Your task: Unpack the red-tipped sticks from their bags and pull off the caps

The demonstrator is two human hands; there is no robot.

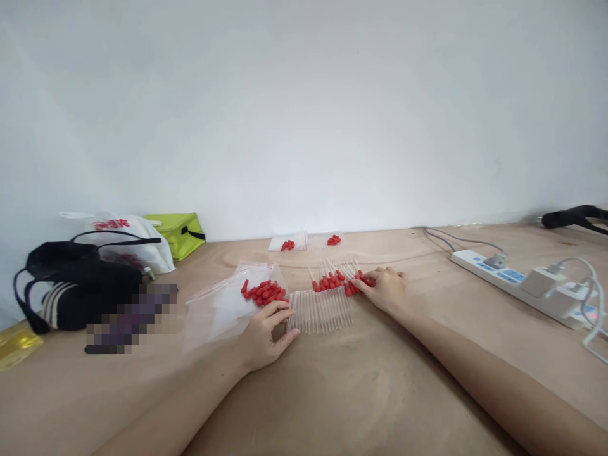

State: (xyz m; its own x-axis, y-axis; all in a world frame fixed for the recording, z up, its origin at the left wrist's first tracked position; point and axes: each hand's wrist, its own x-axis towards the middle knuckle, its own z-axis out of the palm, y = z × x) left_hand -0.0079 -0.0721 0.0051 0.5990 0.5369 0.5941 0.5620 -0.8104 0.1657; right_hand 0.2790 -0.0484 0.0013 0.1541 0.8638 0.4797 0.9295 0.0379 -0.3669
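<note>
A brown surface (351, 405) lies under everything. Two bare arms stretch over it, and the edges of the view cut both off. The right arm (475, 364) is long and nearly straight, slanting in from the low right corner. The left arm (190, 396) slants up from the bottom left.

At the far left, a long dark thing (133, 316) is covered in blocky squares, so I can't tell what it is.

The left hand (266, 334) has its back up and its fingers curled to the right. Its grip is fairly wide — thumb and fingers apart, at the left end of a row of clear tubes (320, 311). The right hand (387, 291) is palm down, its fingers pointing left at the right end of some red-ended tubes (329, 282), just past the clear row. Its fingers hide some red ends — I can't tell if that grip holds one. The thin, see-through tubes crowd together and are hard to count.

Loose red bulbs (266, 292) lie heaped near the left hand.
</note>
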